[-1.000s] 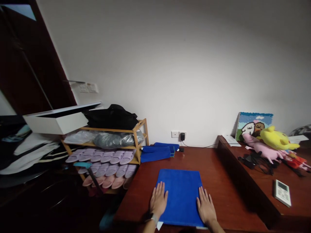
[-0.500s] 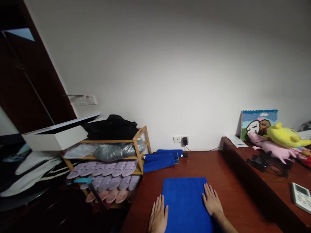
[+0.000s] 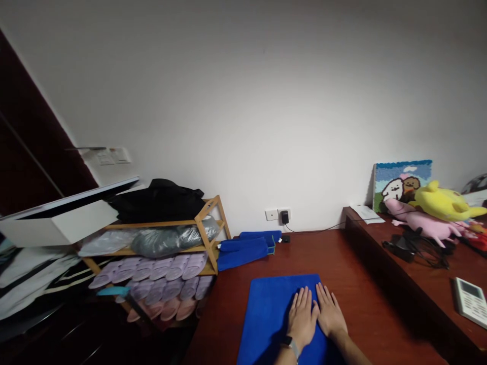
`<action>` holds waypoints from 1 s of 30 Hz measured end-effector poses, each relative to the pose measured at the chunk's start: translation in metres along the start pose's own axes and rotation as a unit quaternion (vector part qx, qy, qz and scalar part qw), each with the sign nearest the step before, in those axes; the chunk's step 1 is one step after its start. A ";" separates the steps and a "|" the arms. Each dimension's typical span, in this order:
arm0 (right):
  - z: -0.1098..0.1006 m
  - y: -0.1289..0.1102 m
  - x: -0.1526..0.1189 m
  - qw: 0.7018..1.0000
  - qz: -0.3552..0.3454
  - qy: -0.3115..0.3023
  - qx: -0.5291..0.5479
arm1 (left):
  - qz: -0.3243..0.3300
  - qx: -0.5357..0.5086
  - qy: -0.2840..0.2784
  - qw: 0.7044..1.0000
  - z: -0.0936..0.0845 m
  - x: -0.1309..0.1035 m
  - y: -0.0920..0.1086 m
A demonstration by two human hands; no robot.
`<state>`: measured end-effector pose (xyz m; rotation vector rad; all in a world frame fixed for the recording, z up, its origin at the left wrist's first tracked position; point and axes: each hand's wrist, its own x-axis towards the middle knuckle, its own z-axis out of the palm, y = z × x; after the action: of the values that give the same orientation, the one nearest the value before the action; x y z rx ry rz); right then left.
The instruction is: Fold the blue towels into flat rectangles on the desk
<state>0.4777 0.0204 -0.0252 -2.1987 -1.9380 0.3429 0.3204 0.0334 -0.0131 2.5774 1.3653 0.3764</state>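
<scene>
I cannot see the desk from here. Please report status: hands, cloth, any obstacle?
Left hand and right hand flat, side by side on blue cloth. Cloth spread on desk. Folded cloths behind, apart.

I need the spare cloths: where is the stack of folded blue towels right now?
In the head view, the folded blue towels lie at the table's far left corner, beside the shoe rack, below the wall socket.

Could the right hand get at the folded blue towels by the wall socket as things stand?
Probably yes. The right hand lies flat on the blue cloth, and only bare table shows between it and the folded blue towels.
</scene>
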 end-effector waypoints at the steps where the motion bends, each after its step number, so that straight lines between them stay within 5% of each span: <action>1: 0.000 0.000 0.000 1.000 -0.001 -0.001 -0.001 | -0.003 -0.007 -0.005 1.000 0.004 0.003 0.003; 4: 0.002 0.001 0.001 1.000 0.006 0.003 0.000 | -0.039 0.001 -0.001 0.999 -0.001 -0.002 -0.020; 10: 0.004 0.000 0.003 1.000 0.011 0.011 -0.003 | -0.197 0.077 0.008 0.977 -0.050 -0.044 -0.131; 13: 0.006 0.001 0.002 1.000 0.013 0.008 -0.008 | -0.197 0.091 0.036 0.975 -0.056 -0.058 -0.160; 23: -0.013 -0.002 0.024 0.999 0.025 -0.018 -0.006 | -0.185 0.095 0.059 0.976 -0.044 -0.060 -0.167; 30: -0.007 -0.003 0.035 1.000 0.013 -0.004 0.019 | -0.186 0.117 0.069 0.973 -0.036 -0.059 -0.176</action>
<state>0.4808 0.0552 -0.0190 -2.2023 -1.8923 0.3895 0.1402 0.0842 -0.0379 2.4239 2.0075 0.3540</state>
